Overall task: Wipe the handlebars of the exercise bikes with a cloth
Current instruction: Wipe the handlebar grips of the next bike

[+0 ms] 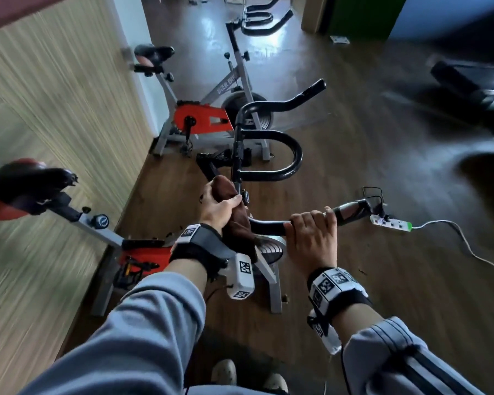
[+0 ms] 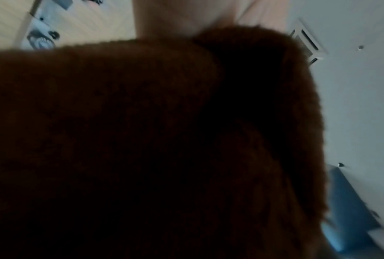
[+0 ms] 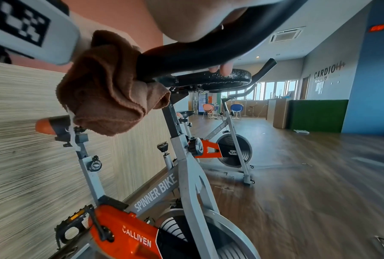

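Observation:
A black handlebar (image 1: 271, 169) tops the nearest grey and orange exercise bike (image 3: 155, 191). My left hand (image 1: 218, 205) grips a brown cloth (image 1: 237, 226) wrapped over the handlebar's near bend by the stem. In the left wrist view the cloth (image 2: 142, 140) fills almost the whole picture and hides the fingers. My right hand (image 1: 311, 235) is curled round the bare near bar (image 1: 268, 227), just right of the cloth. From below, the right wrist view shows the cloth (image 3: 106, 89) bunched and hanging off the bar (image 3: 208, 49).
A second exercise bike (image 1: 211, 109) stands behind the first, its handlebar (image 1: 263, 21) further back. A wood-panelled wall (image 1: 54, 109) runs along the left. A white power strip (image 1: 391, 223) with cable lies on the wooden floor (image 1: 382, 280) at right. A treadmill (image 1: 474, 84) is far right.

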